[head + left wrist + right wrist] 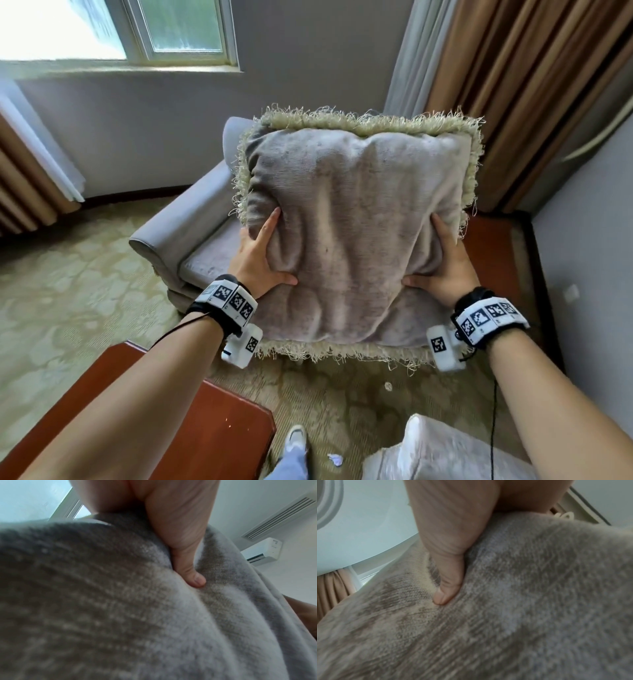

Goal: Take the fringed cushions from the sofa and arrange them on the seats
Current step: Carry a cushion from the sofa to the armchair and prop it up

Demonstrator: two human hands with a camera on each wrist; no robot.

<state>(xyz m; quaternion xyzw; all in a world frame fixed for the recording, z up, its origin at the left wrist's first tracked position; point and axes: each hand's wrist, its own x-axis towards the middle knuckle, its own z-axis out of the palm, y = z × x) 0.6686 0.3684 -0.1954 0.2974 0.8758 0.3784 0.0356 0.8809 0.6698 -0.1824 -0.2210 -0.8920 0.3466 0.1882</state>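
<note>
A large grey velvet cushion point(352, 226) with a pale fringed border is held in the air above a grey armchair point(191, 219). My left hand point(260, 253) grips its left edge, thumb pressed into the front fabric and fingers hidden behind. On the opposite edge my right hand point(442, 260) grips the same way. The left wrist view shows the thumb point(190, 573) dug into the cushion point(120, 608). The right wrist view shows the other thumb point(447, 588) sunk in the cushion point(522, 601). Most of the armchair's seat is hidden behind the cushion.
A reddish wooden table point(164, 411) is at lower left, another wooden surface point(493, 246) to the armchair's right. Brown curtains point(527, 85) hang at right, a window point(171, 31) at upper left. A pale upholstered piece point(445, 452) is at lower right. Patterned carpet point(68, 291) covers the floor.
</note>
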